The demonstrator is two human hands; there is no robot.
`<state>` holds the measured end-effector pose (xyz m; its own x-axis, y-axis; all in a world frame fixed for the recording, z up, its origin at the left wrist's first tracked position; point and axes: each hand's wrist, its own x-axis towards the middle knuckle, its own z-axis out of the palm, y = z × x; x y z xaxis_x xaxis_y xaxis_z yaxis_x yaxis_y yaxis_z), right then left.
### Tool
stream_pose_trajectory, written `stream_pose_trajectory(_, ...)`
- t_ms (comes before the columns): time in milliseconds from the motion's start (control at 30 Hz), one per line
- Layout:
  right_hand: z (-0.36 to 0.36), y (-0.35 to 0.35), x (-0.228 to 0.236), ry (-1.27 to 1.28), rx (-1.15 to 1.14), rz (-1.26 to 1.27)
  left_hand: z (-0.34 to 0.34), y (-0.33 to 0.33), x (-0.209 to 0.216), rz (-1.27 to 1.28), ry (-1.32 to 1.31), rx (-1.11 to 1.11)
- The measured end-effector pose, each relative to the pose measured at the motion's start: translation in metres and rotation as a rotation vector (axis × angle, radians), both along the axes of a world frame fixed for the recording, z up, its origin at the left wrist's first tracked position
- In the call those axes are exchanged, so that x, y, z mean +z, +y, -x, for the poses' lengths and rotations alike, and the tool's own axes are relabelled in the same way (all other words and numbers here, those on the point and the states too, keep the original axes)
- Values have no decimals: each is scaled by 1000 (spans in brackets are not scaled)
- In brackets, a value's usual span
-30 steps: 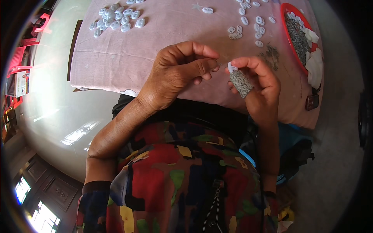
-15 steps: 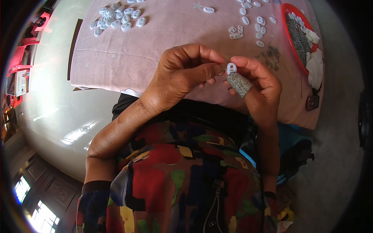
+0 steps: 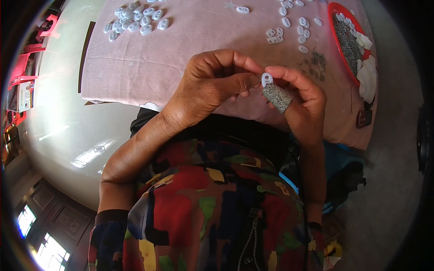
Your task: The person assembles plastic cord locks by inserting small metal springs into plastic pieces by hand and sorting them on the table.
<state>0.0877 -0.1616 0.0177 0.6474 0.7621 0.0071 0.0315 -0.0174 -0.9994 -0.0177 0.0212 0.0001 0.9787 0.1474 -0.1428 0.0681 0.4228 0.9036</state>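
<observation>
My right hand [image 3: 307, 104] pinches a small white oval plastic piece [image 3: 267, 79] with holes in it, between the forefinger and the thumb. A speckled grey cover [image 3: 277, 98] wraps that thumb. At the piece's left edge, my left hand [image 3: 203, 88] has its thumb and forefinger closed together. Whatever its fingertips hold is too small or hidden to make out. Both hands are raised in front of my body, over the near edge of the pink cloth-covered table [image 3: 135, 67]. Beyond my right hand lies a small scatter of thin grey metal pieces [image 3: 318, 65].
A pile of similar white pieces [image 3: 134, 26] lies far left, with more white pieces [image 3: 302, 30] farther right. At right, a red tray [image 3: 334, 43] holds many small metal pieces and white cloth [image 3: 367, 79]. A small dark device [image 3: 364, 118] sits by the table's right edge.
The white piece and my right fingertips have shifted slightly left. My left fingertips now meet the piece's edge, where a small gap showed before.
</observation>
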Motion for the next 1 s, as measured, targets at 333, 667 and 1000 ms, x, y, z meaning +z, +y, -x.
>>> stream_pose_trajectory(333,-1,1,3,-45,-36,-11,1,0,1,17,9,21)
stream_pose_trajectory(667,-3,2,1,-97,-29,-8,3,0,7,9,100,59)
stream_pose_trajectory(1000,0,2,2,-140,-59,5,4,-1,6,-17,67,97)
